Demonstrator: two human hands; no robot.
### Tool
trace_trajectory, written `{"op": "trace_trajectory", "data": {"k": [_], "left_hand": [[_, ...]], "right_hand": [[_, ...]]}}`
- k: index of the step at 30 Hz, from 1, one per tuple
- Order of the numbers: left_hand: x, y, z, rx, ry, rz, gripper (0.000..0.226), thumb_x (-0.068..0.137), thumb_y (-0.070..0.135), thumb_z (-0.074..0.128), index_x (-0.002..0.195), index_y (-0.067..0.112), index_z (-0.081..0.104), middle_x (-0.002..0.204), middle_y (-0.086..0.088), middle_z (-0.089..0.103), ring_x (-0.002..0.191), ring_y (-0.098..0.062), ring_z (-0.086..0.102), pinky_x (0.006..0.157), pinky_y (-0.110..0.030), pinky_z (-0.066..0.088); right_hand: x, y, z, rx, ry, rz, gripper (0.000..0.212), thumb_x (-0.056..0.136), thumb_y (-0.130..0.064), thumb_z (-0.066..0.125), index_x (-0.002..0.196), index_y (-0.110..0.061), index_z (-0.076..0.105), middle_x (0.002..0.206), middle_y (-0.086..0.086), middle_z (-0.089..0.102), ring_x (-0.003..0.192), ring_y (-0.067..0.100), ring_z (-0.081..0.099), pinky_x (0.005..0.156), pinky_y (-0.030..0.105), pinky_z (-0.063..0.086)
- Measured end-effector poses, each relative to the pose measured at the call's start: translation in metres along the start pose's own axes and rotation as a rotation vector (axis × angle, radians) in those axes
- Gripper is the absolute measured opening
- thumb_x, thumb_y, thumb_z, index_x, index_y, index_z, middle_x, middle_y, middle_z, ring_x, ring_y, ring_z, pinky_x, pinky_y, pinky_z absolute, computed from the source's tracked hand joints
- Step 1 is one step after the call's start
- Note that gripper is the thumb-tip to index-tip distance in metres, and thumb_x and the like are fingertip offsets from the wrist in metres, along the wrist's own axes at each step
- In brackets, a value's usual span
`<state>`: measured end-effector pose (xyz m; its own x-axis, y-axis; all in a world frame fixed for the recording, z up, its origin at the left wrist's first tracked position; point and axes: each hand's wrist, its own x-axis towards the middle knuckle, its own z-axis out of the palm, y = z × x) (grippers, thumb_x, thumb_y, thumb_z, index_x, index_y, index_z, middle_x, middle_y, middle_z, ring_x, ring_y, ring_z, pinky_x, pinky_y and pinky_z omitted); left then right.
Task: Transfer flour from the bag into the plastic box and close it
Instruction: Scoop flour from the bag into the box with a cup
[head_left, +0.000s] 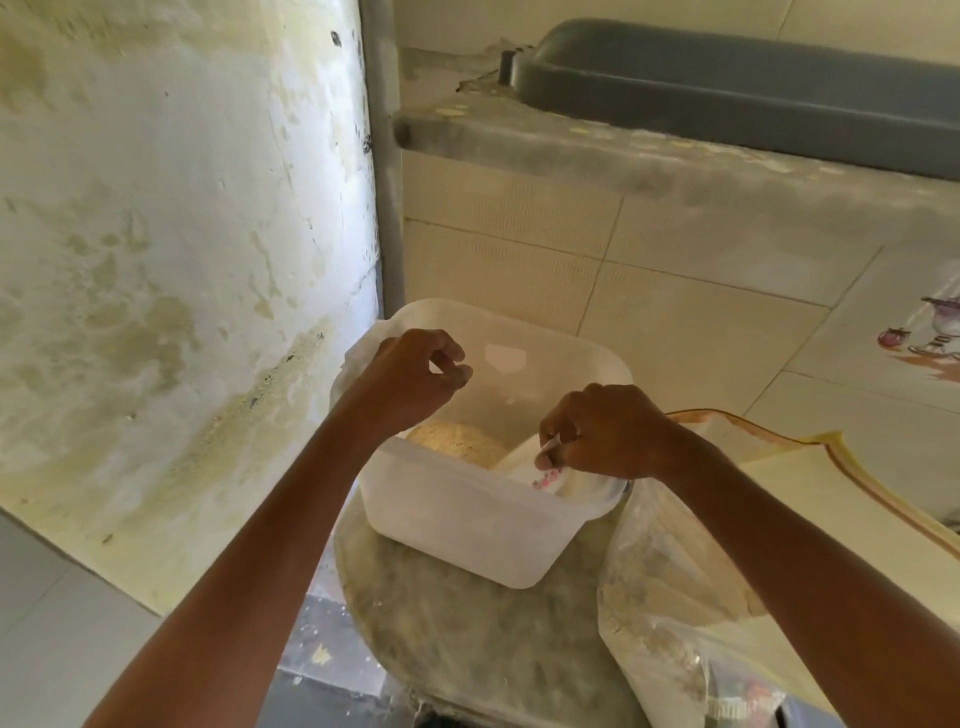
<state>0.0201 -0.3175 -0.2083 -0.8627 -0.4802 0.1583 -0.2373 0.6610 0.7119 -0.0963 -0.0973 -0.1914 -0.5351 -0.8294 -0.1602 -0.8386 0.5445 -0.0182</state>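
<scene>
Head view: plastic box (467, 519), lidless, stood on a round flour-dusted stand (467, 639), holding a low mound of flour (457, 441) against its near wall, with the clear bag (670, 582) slumped just beside it at right, flour remaining inside. Left hand (415, 379) hovered over the box, fingers curled, thumb meeting fingertip, nothing visibly held; right hand (608, 431) pinched a white scoop-like piece (540, 467) resting on the box's near corner. Judged partly done: more flour to move, lid unfitted and not identifiable.

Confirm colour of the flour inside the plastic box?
Pale yellowish-tan flour, seen best in the head view.
</scene>
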Motion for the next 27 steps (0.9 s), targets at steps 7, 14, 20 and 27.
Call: {"op": "trace_trajectory", "data": {"k": [7,14,20,27], "left_hand": [[-0.001,0.003,0.0,-0.016,-0.016,-0.003,0.025,0.095,0.039,0.07,0.114,0.024,0.073,0.1,0.015,0.071,0.09,-0.006,0.066,0.069,-0.022,0.045],[-0.002,0.006,0.0,-0.004,0.0,0.003,0.024,0.095,0.039,0.069,0.114,0.025,0.073,0.099,0.017,0.071,0.088,-0.006,0.067,0.065,-0.021,0.047],[-0.004,0.014,-0.004,-0.007,0.069,0.033,0.016,0.093,0.034,0.071,0.108,0.027,0.075,0.095,0.018,0.072,0.08,0.0,0.07,0.078,-0.025,0.051],[-0.009,0.048,0.014,0.0,0.102,0.123,0.01,0.094,0.026,0.069,0.102,0.025,0.074,0.095,0.017,0.072,0.078,0.0,0.068,0.08,-0.023,0.051]], "right_hand": [[0.002,0.003,0.003,0.022,0.039,-0.001,0.034,0.085,-0.065,0.064,0.105,-0.039,0.072,0.101,-0.017,0.072,0.091,0.009,0.062,0.083,0.031,0.05],[-0.001,0.006,0.006,0.141,0.186,-0.039,0.028,0.087,-0.058,0.067,0.101,-0.035,0.074,0.095,-0.013,0.075,0.09,0.011,0.065,0.084,0.035,0.054],[-0.025,0.02,0.007,0.462,0.526,-0.236,0.039,0.082,-0.052,0.066,0.093,-0.016,0.077,0.085,-0.003,0.076,0.073,0.01,0.067,0.068,0.037,0.057],[-0.087,0.066,0.001,0.668,0.676,-0.279,0.026,0.085,-0.033,0.077,0.093,-0.008,0.074,0.089,-0.004,0.072,0.081,0.016,0.071,0.072,0.038,0.059]]}}
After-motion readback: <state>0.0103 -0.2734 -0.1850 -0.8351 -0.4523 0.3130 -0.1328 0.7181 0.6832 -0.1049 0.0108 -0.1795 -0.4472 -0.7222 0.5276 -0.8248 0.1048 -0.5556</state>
